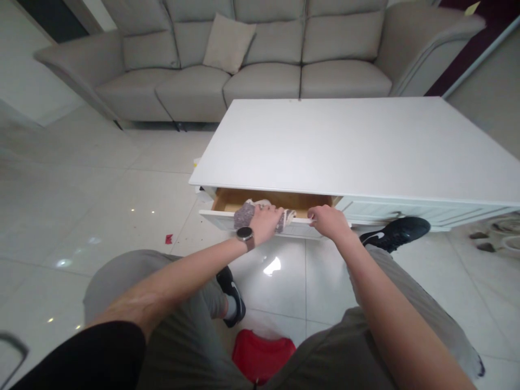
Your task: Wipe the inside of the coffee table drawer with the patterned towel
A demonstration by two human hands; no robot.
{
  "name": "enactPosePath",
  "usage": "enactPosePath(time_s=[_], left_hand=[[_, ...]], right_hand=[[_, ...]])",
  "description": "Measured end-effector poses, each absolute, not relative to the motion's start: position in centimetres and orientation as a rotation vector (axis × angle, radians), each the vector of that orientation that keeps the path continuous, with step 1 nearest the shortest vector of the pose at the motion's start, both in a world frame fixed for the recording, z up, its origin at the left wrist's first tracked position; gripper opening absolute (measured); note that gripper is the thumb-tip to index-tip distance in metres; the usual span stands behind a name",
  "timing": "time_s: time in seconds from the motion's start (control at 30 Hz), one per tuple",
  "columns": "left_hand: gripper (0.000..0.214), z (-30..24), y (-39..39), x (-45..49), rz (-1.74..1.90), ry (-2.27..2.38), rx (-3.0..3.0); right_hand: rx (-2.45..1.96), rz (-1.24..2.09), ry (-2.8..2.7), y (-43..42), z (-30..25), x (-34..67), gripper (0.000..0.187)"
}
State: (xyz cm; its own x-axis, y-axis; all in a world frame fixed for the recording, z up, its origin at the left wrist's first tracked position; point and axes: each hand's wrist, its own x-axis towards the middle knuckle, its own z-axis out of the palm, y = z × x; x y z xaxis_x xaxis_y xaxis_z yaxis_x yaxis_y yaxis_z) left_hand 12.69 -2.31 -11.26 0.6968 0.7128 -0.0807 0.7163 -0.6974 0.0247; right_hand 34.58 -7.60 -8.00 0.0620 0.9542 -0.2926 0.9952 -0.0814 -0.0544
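Note:
A white coffee table [349,146] stands before me with one drawer [219,219] pulled out at its left front. My left hand [266,221], a watch [245,234] on its wrist, presses a crumpled grey-and-white cloth [244,215] over the top of the drawer front. Part of the cloth hangs on the outer face, and the fingers are closed on it. At the right end of the same drawer front, my right hand [328,219] has its fingers curled over the top edge. The drawer's wooden inside shows behind both hands.
A grey sofa [268,86] with a beige cushion [228,43] runs along the back. My black shoes [396,233] are on either side of the drawer. A red object [263,355] lies on the tiles below me, and a red scrap [169,239] lies left.

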Motion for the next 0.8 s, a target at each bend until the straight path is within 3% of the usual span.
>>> enactPosePath(time_s=[0.17,0.3,0.53,0.8], left_hand=[[0.041,-12.3,-6.6,23.3,0.118,1.199,2.822],[0.046,-13.2,-8.2,26.1,0.269,1.152,2.862],[0.068,-13.0,-5.9,18.6,0.203,1.189,2.853],[0.053,-11.8,-1.9,9.1,-0.029,1.374,2.79]], right_hand=[[2.25,-0.389,1.859,-7.7,-6.6,37.3,0.026],[2.438,-0.296,1.843,-7.8,-4.9,38.8,0.028],[2.656,-0.192,2.066,-6.7,-3.9,37.2,0.03],[3.1,-0.223,2.181,-5.4,-3.9,36.7,0.035]])
